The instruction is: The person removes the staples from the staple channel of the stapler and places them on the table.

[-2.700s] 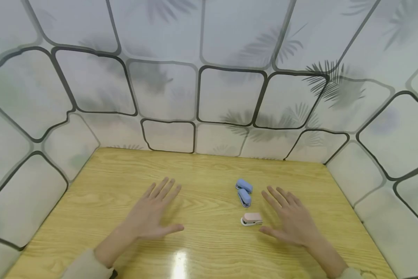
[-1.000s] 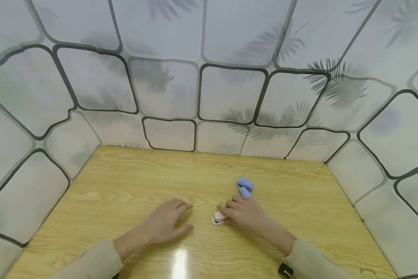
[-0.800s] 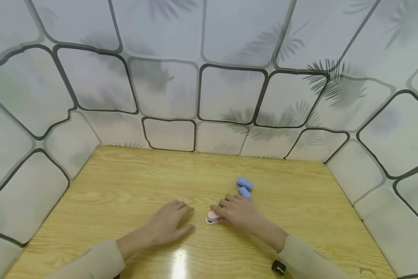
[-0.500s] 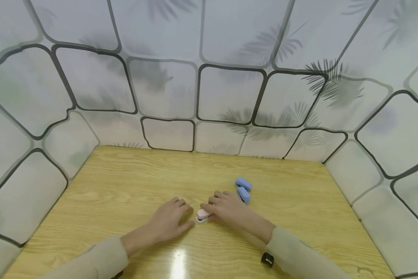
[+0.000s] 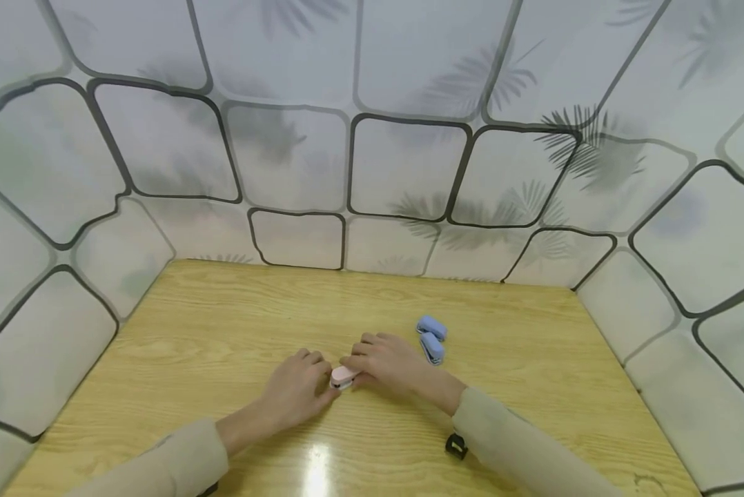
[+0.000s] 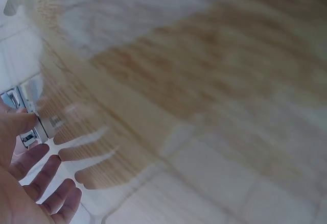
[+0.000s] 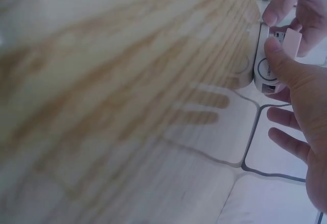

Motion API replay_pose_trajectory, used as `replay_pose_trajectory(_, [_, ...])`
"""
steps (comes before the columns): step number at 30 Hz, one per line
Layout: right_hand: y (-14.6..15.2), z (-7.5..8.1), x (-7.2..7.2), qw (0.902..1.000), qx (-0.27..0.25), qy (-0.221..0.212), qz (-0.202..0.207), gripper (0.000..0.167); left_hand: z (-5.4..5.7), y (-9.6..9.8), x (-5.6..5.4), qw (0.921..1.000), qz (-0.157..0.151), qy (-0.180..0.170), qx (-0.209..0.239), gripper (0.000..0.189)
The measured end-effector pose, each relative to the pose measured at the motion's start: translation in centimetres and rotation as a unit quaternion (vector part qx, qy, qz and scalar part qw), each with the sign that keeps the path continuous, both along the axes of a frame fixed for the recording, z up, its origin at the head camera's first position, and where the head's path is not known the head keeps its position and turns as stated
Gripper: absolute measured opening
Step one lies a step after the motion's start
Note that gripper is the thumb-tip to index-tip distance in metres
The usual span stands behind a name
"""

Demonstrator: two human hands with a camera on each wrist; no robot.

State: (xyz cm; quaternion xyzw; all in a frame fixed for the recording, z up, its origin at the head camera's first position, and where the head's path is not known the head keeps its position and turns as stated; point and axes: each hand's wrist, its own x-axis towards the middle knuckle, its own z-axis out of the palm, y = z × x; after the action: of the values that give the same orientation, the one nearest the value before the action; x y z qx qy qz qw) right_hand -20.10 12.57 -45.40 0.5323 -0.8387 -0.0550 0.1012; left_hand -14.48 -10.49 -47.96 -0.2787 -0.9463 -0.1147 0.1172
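A small pink-and-white stapler [image 5: 343, 377] sits between my two hands, low over the table. My right hand [image 5: 390, 362] grips its right part; in the right wrist view the thumb [image 7: 278, 55] presses on the white base, with the pink top [image 7: 292, 43] beyond. At the other end, my left hand [image 5: 294, 390] pinches the stapler between thumb and fingers. The left wrist view shows that thumb [image 6: 23, 123] against the stapler and the other fingers [image 6: 46, 175] loosely bent. Much of the stapler is hidden by the hands.
Two small blue staplers, one farther back [image 5: 432, 327] and one nearer [image 5: 432, 347], lie close together right of my right hand. The wood-grain table [image 5: 223, 310] meets patterned walls [image 5: 409, 172] at the back and sides.
My right hand has picked up the pink stapler from beside the blue ones and brought it left. My left hand has drawn in and closed on its end.
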Motion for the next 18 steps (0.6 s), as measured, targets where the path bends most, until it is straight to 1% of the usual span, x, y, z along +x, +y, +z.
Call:
replay_pose_trajectory(4, [-0.5, -0.2, -0.6, 0.9998, -0.012, -0.012, 0.013, 0.04, 0.1, -0.3, 0.1, 0.9999, 0.01, -0.001, 0.003, 0.033])
replay_pose_trajectory(9, [-1.2, -0.5, -1.2, 0.999, -0.023, -0.028, 0.024, 0.038, -0.2, -0.8, 0.1, 0.9998, 0.021, 0.004, 0.005, 0.034])
replay_pose_trajectory(13, [-1.9, -0.3, -1.4, 0.9991, -0.016, -0.027, 0.03, 0.04, -0.3, -1.1, 0.1, 0.9992, 0.036, 0.016, 0.004, 0.034])
replay_pose_trajectory(18, [-2.9, -0.2, -1.8, 0.9992, -0.004, -0.006, 0.039, 0.04, -0.3, -1.7, 0.3, 0.9984, 0.053, 0.018, 0.006, 0.033])
